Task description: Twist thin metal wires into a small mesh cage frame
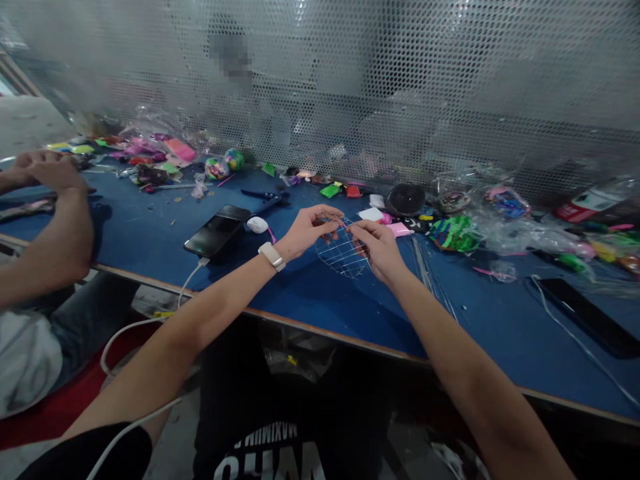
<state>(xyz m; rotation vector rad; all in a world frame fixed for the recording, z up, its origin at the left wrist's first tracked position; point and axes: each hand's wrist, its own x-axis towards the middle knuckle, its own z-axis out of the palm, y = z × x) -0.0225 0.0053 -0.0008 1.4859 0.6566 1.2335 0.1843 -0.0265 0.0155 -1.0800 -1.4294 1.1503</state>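
Between my hands, above the blue table, is a rounded wire mesh frame (343, 257) made of thin crossing silvery wires. My left hand (311, 229), with a pale band on the wrist, pinches its upper edge from the left. From the right, the fingers of my right hand (377, 247) are closed on the same edge, close to the left fingertips. The exact grip under the fingertips is too small to make out. Right of my right hand, a bundle of thin straight wires (430, 277) lies on the table.
A black phone (217, 233) with a white cable and dark-handled pliers (267, 197) lie to the left. A black bowl (406, 199), a green striped piece (454, 233) and a second phone (593, 317) are rightward. Another person's hands (47, 170) rest at far left. A perforated metal panel (320, 87) stands behind.
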